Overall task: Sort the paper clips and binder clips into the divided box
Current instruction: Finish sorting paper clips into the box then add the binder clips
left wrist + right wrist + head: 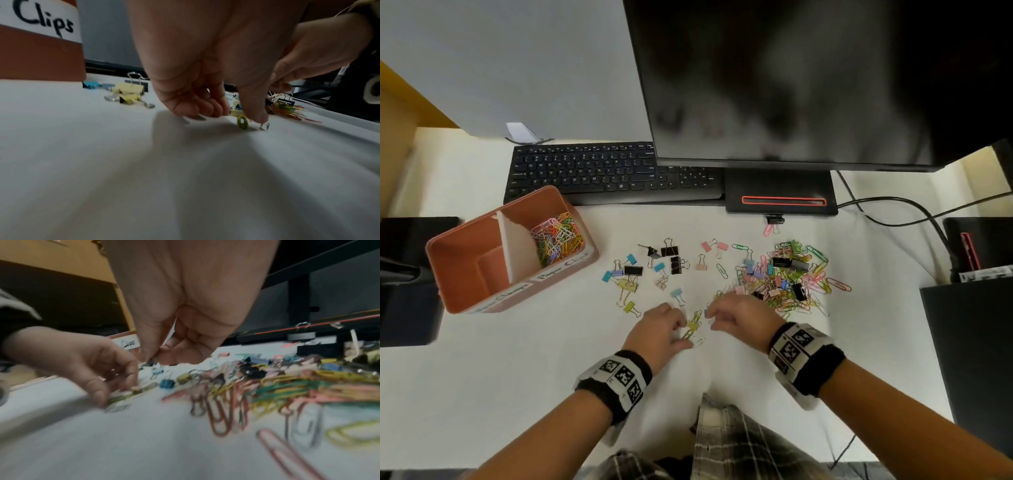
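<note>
The orange divided box (465, 236) stands at the left, with coloured paper clips (556, 236) in its right compartment. Loose binder clips (654, 265) lie mid-table, and a mixed pile of clips (787, 277) lies to the right. My left hand (683, 330) curls its fingers and thumb down onto a yellow clip (242, 122) on the table, beside a white paper clip (698, 342). Just to the right, my right hand (710, 317) pinches a small blue clip (151, 362) between thumb and finger; most of that clip is hidden.
A black keyboard (599, 171) and a monitor base (780, 192) line the back, under a dark monitor (808, 78). Cables (907, 209) run at the right. Black objects stand at both table ends. White tabletop (534, 370) lies bare in front of my hands.
</note>
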Available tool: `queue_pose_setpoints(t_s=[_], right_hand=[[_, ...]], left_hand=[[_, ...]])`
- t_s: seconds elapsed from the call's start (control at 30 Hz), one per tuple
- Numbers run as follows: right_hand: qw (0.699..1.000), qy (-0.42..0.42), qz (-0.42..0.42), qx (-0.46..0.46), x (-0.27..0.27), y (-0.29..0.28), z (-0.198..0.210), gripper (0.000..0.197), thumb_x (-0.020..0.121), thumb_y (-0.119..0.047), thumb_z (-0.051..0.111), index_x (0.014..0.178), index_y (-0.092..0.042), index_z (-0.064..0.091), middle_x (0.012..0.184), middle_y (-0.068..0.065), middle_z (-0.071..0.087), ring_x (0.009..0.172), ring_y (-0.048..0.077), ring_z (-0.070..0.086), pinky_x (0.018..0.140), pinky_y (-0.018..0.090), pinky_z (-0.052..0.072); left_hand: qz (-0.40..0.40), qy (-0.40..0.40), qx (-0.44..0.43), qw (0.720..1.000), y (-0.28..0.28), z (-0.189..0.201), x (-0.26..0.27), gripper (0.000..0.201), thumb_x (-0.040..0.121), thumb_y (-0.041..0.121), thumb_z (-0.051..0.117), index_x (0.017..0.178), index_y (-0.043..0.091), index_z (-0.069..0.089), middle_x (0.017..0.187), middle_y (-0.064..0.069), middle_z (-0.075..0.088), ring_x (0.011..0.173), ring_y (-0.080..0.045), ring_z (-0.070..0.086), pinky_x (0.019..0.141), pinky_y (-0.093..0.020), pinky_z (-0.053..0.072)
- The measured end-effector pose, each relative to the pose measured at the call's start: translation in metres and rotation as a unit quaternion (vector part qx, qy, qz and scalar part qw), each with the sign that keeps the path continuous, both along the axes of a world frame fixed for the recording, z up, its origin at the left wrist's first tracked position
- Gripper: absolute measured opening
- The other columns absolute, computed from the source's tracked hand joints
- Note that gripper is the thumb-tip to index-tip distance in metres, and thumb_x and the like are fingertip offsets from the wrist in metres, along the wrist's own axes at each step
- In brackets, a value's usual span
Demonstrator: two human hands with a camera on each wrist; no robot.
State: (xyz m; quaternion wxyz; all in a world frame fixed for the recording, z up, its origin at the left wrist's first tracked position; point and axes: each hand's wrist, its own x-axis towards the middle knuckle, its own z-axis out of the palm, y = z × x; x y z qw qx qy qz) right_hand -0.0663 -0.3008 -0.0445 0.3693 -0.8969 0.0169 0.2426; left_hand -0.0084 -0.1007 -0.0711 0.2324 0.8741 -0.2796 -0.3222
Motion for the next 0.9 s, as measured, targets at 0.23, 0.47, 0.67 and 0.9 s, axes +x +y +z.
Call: queue_pose_setpoints(t_s=[0.23,0.47,0.67,0.9], right_hand=[[0.998,0.000,-0.056,-0.023,-0.011,-0.005,-0.018,0.038,0.087,-0.019,0.060,0.124,-0.023,0.053,0.086,-0.005,0.059,0.075,0.009,0.050,0.074,0.022,0.040],[0.997,-0.007,-0.051,-0.059,-0.025,-0.021,-0.017,0.030,0.086,-0.017,0.061,0.115,-0.021,0.058,0.083,-0.008,0.055,0.075,0.010,0.049,0.072,0.023,0.040],[0.993,-0.023,-0.067,-0.090,-0.020,-0.020,-0.019,0.026,0.089,-0.019,0.055,0.115,-0.021,0.061,0.103,0.003,0.064,0.099,0.020,0.056,0.088,0.031,0.045],[0.986,-0.067,-0.039,-0.145,-0.010,-0.016,-0.026,0.017,0.089,-0.020,0.057,0.095,-0.009,0.069,0.115,0.008,0.056,0.108,0.024,0.054,0.082,0.036,0.050]], left_hand=[[0.055,-0.001,-0.030,0.998,-0.001,-0.003,-0.003,0.018,0.081,0.018,0.066,0.072,0.022,0.051,0.074,0.009,0.047,0.069,-0.008,0.047,0.068,-0.023,0.037],[0.081,0.046,-0.053,0.994,-0.013,0.008,-0.006,0.036,0.081,0.023,0.068,0.114,0.024,0.052,0.079,0.005,0.057,0.073,-0.011,0.054,0.072,-0.020,0.042],[0.096,-0.020,-0.022,0.995,-0.030,0.000,-0.004,0.015,0.083,0.019,0.064,0.095,0.011,0.061,0.085,-0.001,0.057,0.078,-0.018,0.055,0.075,-0.028,0.046],[0.093,-0.064,-0.055,0.992,-0.010,0.007,0.009,0.018,0.086,0.022,0.062,0.099,0.010,0.063,0.091,-0.004,0.063,0.081,-0.015,0.055,0.073,-0.021,0.041]])
